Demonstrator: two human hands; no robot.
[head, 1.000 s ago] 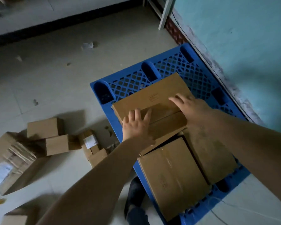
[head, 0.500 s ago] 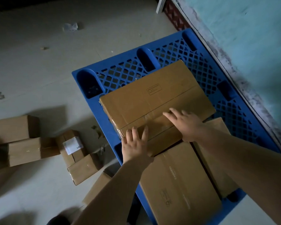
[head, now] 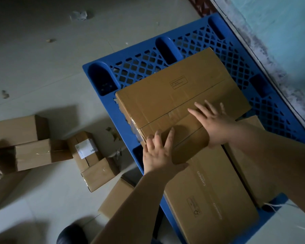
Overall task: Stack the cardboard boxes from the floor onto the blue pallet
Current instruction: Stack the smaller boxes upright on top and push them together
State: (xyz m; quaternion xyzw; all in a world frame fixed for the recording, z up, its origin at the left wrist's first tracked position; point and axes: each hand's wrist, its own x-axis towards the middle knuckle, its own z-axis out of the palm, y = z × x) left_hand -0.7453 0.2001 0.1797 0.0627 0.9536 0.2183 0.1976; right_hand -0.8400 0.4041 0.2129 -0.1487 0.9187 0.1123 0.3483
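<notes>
Both hands, left hand (head: 158, 152) and right hand (head: 213, 120), press flat-fingered on the top box (head: 165, 95); best square it with the blue pallet (head: 130, 67) edges.

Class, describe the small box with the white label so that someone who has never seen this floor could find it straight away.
Start at the blue pallet by the wall, then look at the floor off its left edge, where small cardboard boxes lie scattered. The small box with the white label lies among them; alone there it bears a white printed sticker on top.
</notes>
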